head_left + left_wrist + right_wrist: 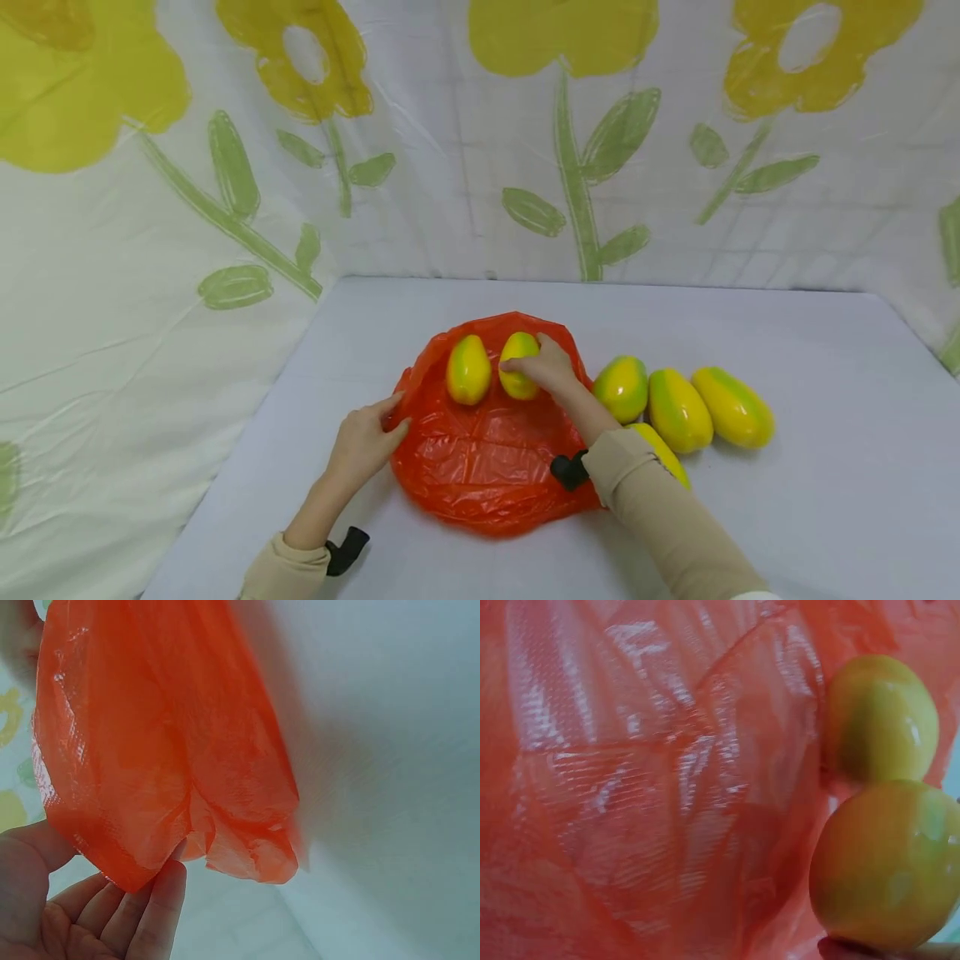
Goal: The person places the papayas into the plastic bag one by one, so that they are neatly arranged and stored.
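An orange plastic bag (480,458) lies flat on the white table (825,500). Two yellow-green fruits rest on its far part. My right hand (543,367) curls its fingers over the right fruit (517,367); the left fruit (468,369) lies just beside it. In the right wrist view the held fruit (885,862) fills the lower right, touching the other fruit (881,720), and a fingertip (870,951) shows under it. My left hand (367,437) rests at the bag's left edge. In the left wrist view its fingers (97,915) are straight and touch the bag's rim (150,855).
Several more yellow-green fruits (678,410) lie in a row on the table right of the bag, one partly under my right sleeve (660,508). A flower-printed sheet (480,150) hangs round the back and left.
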`<state>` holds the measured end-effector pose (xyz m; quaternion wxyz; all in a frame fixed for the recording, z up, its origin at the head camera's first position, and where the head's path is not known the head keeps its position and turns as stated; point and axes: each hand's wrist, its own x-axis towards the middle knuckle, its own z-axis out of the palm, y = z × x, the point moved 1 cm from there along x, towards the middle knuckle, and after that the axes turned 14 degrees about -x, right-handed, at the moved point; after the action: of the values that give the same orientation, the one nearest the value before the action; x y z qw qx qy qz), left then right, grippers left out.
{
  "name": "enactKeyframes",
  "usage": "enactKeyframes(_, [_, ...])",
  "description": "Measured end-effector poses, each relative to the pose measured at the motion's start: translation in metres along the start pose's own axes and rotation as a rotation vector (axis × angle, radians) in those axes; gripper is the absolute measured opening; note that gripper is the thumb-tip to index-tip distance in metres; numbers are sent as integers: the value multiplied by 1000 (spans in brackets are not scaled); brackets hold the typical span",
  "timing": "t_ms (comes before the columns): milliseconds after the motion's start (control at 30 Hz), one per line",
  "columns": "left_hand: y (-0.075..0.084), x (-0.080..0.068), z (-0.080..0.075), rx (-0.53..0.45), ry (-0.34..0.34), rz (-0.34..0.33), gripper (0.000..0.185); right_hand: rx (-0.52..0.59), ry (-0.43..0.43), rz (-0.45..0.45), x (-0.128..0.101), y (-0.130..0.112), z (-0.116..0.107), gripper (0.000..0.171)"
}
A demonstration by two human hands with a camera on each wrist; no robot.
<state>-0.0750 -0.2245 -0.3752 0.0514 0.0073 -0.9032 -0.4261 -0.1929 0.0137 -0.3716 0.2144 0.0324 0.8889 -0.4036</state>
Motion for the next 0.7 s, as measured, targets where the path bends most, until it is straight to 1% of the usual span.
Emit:
enactKeyframes(100, [-1, 0, 1, 9, 6, 1, 42, 1, 15, 11, 3, 3, 1, 85])
enactKeyframes(267, [-2, -1, 0, 14, 8, 23, 41, -1, 30, 8, 5, 4, 3, 83])
enactKeyframes(400, [-2, -1, 0, 4, 5, 18, 41, 3, 15, 14, 7, 4, 7, 83])
enactKeyframes(633, [-1, 0, 0, -10, 17, 19, 41, -3, 5, -11, 11, 2, 13, 85])
enactKeyframes(700, [-1, 0, 0, -19, 20, 18, 41, -1, 4, -3, 12, 2, 15, 85])
